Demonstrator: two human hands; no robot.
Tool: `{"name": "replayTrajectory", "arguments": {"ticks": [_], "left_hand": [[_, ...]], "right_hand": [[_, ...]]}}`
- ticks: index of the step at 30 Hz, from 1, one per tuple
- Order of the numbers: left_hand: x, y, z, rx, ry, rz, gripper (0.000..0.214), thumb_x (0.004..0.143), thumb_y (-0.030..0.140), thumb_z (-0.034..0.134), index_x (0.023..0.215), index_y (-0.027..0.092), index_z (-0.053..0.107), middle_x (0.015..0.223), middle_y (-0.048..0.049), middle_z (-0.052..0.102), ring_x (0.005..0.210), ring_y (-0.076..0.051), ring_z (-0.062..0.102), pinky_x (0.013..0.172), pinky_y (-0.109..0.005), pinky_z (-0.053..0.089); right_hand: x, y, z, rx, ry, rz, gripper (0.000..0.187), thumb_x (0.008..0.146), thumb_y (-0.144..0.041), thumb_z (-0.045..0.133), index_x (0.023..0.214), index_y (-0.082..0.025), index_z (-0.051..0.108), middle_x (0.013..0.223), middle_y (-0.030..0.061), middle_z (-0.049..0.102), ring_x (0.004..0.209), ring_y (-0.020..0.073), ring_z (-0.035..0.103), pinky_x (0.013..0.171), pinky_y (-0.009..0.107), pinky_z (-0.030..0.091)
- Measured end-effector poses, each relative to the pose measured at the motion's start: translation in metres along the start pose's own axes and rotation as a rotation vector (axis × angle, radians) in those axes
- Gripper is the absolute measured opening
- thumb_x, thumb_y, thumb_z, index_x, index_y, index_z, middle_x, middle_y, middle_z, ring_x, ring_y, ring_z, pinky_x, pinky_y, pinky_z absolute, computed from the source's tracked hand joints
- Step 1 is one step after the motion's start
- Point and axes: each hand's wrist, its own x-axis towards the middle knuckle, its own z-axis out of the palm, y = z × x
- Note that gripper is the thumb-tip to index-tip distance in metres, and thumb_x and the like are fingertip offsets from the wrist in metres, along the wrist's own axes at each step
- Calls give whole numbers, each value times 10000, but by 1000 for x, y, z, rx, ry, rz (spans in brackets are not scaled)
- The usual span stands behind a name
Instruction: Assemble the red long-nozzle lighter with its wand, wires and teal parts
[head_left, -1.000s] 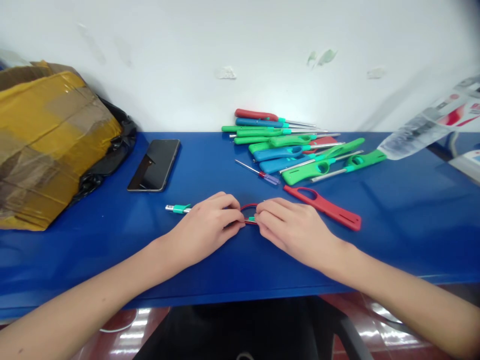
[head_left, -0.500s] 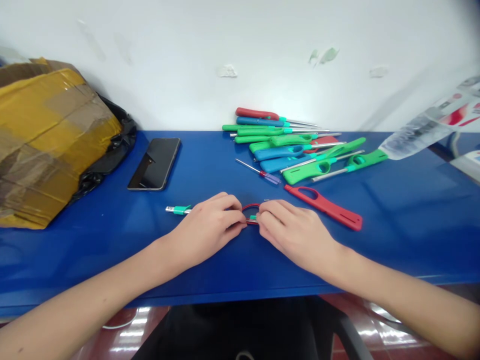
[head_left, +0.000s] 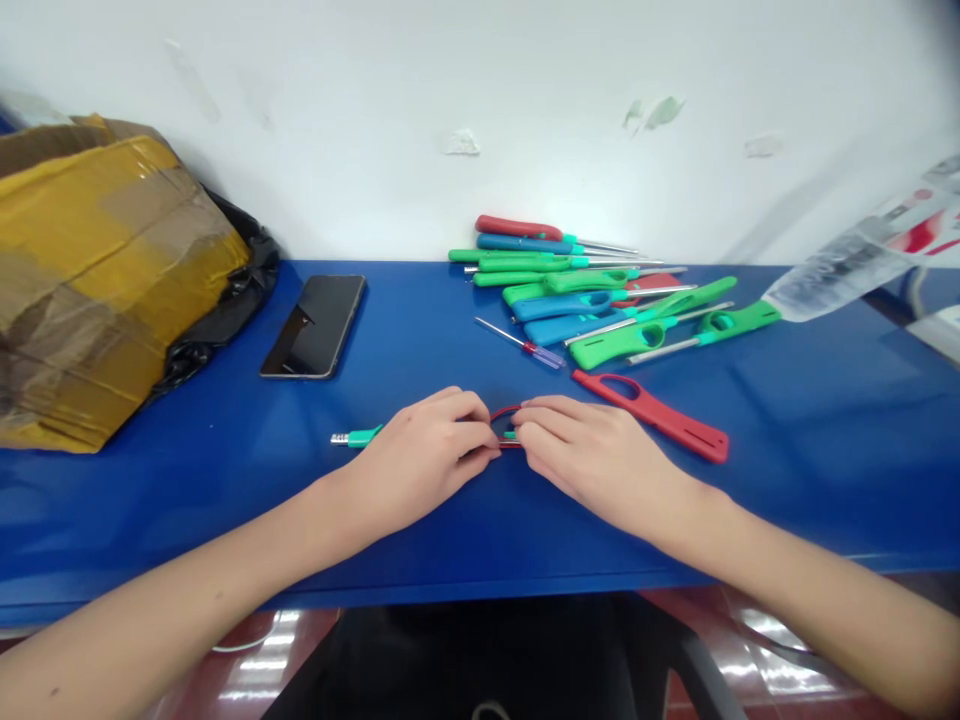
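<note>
Near the front of the blue table, my left hand (head_left: 427,455) and my right hand (head_left: 600,455) pinch a red lighter shell (head_left: 513,445) between them. Its looped part shows in the gap between my fingertips, with a small teal piece inside. To the left, a metal lighter tube tip (head_left: 340,439) with a teal collar (head_left: 364,437) pokes out beyond my left hand. My palms and fingers hide most of these parts. Just behind my right hand lies a separate red shell piece (head_left: 679,422). A screwdriver (head_left: 544,354) with a purple and red handle rests farther back.
Several green, blue and red lighters (head_left: 607,345) lie piled toward the white wall. A black phone (head_left: 315,325) is at left, beside a taped cardboard box (head_left: 97,290) on black plastic (head_left: 199,345). At right, a clear plastic bottle (head_left: 832,265) leans over the table.
My fingers stay closed on the red lighter shell, with only slight shifts. The teal collar at left has turned or moved a little. The whole view has drifted slightly.
</note>
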Motion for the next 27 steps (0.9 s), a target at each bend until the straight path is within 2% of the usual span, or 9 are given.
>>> {"name": "replayTrajectory", "arguments": {"ticks": [9,18,21,27], "left_hand": [[-1,1,2,2,28,26,150,939,179,584,865,170,715,927,-46,646,834,-162,608,752,-294,536],[-2,2,5,12,43,30,139,936,179,594,857,162,707,919,-46,645,831,-165,607,750,-294,528],[-1,3,5,10,42,-7,136,928,178,599,850,170,711,906,-41,650,828,-164,610,741,-288,531],[-1,5,5,26,29,-38,134,937,179,573,888,174,698,950,-47,652,879,-181,610,773,-314,537]], "right_hand": [[1,7,-10,25,-116,-66,269,964,-58,409,830,-154,622,926,97,728,858,194,683,688,296,579],[1,10,-12,81,-170,-65,229,948,-30,426,853,-128,609,906,101,700,829,201,677,709,311,576],[-3,10,-9,86,-143,-42,229,958,-53,417,872,-140,610,940,109,709,824,201,684,677,305,573],[-6,6,-2,73,-7,30,209,955,-84,444,896,-141,636,938,107,725,843,212,704,667,305,572]]}}
